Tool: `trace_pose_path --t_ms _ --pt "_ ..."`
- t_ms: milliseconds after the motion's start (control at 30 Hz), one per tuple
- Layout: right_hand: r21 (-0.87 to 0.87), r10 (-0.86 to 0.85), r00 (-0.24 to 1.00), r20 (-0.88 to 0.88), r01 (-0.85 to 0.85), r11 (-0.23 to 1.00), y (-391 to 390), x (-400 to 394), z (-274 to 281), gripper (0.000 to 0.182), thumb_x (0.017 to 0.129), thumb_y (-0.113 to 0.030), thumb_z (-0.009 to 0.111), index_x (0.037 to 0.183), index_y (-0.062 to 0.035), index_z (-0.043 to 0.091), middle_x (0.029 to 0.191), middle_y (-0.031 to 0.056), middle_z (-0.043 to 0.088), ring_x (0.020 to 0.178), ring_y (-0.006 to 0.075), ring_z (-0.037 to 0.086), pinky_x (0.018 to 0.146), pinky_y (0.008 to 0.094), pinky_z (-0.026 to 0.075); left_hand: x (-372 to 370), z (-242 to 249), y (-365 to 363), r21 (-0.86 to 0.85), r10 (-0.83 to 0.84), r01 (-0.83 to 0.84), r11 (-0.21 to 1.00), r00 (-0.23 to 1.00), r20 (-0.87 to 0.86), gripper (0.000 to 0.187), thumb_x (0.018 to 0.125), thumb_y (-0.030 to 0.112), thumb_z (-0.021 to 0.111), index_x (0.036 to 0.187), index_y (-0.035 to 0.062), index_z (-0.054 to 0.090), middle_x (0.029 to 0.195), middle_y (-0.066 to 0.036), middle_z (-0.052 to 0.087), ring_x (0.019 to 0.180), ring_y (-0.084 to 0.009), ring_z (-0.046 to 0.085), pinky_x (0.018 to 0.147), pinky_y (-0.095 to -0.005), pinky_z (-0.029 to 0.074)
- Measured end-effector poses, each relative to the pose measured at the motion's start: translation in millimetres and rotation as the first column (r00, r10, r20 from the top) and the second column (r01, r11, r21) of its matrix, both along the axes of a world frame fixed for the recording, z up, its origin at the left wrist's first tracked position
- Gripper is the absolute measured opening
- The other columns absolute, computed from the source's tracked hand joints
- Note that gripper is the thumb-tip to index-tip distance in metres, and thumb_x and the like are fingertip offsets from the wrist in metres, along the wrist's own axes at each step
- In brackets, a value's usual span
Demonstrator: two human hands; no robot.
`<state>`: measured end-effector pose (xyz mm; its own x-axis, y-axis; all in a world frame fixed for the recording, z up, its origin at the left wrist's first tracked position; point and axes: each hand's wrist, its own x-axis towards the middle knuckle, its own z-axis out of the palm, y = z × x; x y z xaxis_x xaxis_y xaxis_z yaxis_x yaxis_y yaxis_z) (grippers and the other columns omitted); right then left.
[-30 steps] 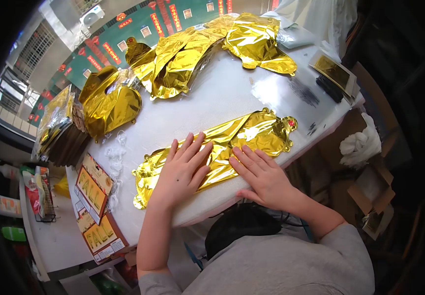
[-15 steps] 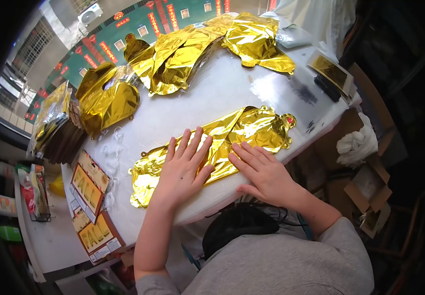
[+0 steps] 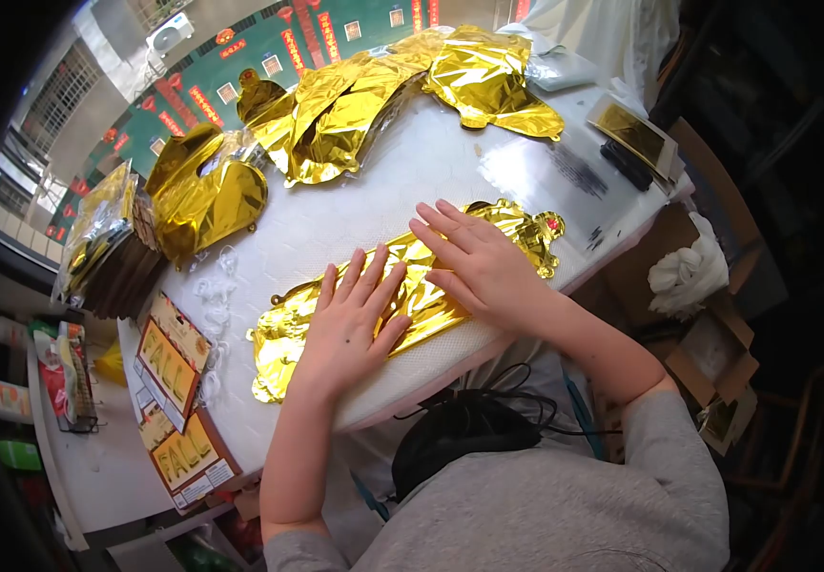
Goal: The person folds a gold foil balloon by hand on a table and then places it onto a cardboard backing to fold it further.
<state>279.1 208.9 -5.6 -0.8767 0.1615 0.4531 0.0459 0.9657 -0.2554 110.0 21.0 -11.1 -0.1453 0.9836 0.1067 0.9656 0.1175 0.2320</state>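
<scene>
Through the head view, I see the folded gold foil [image 3: 420, 307] near the front edge of the white table [image 3: 383, 205]. My left hand [image 3: 343, 336] lies palm down on it, fingers spread wide; my right hand [image 3: 490, 272] is over its other half, fingers modestly parted, and I can't tell how firmly they press. Foil shows between my hands and beyond both. Crumpled gold foils [image 3: 340, 119] line the table's far side; FALL cards [image 3: 170, 367] sit at its left.
</scene>
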Motion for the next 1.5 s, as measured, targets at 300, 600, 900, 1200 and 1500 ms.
trace_pose_path --t_ms 300,600,900,1200,1500 --pt "0.031 -0.072 0.983 0.169 0.068 0.997 9.5 -4.0 -20.6 0.058 0.107 -0.037 0.054 0.151 0.0005 0.05 0.16 0.019 0.048 0.15 0.034 0.043 0.124 0.0475 0.032 2.0 1.9 -1.3 0.004 0.024 -0.025 1.0 0.999 0.039 0.064 0.104 0.046 0.053 0.162 0.0203 0.043 0.171 -0.008 0.032 0.159 -0.0337 0.026 0.13 -0.0535 0.014" --pt "-0.037 -0.055 0.991 0.123 0.06 0.998 9.3 -3.4 -21.9 0.054 0.108 -0.033 0.052 0.152 -0.0015 0.051 0.16 0.0176 0.048 0.151 0.0327 0.042 0.125 0.0469 0.031 -6.4 11.9 -8.3 0.087 0.044 -0.071 0.994 0.96 0.278 0.07 0.104 0.04 0.054 0.164 0.0078 0.034 0.173 -0.018 0.025 0.16 -0.0349 0.023 0.13 -0.0505 0.015" --pt "-0.01 -0.048 0.984 0.169 0.051 0.999 9.4 -2.8 -23.4 0.056 0.109 -0.033 0.05 0.155 -0.001 0.046 0.163 0.0183 0.044 0.153 0.0326 0.039 0.126 0.0471 0.028 -19.8 -3.1 -18.1 0.008 0.123 -0.124 0.992 0.988 0.091 0.074 0.105 0.041 0.053 0.165 0.0043 0.029 0.173 -0.018 0.025 0.161 -0.0351 0.021 0.13 -0.0499 0.016" --pt "0.015 -0.053 0.984 0.17 0.052 0.999 10.5 -3.0 -25.4 0.058 0.109 -0.034 0.05 0.156 0.0004 0.044 0.164 0.0192 0.042 0.154 0.0329 0.037 0.126 0.0471 0.027 -22.2 -1.7 -20.9 -0.047 0.222 -0.221 0.974 0.975 0.018 0.08 0.104 0.05 0.052 0.167 0.0096 0.026 0.174 -0.019 0.02 0.161 -0.0354 0.018 0.131 -0.0489 0.013" --pt "0.039 -0.064 0.982 0.179 0.058 0.998 11.6 -4.7 -28.3 0.061 0.108 -0.035 0.05 0.157 0.0007 0.042 0.164 0.0194 0.042 0.155 0.0326 0.036 0.127 0.0462 0.027 -19.2 11.7 -19.9 0.151 0.145 -0.136 0.979 0.988 -0.049 0.076 0.105 0.046 0.051 0.166 0.0071 0.028 0.173 -0.019 0.023 0.16 -0.034 0.022 0.131 -0.0484 0.015"
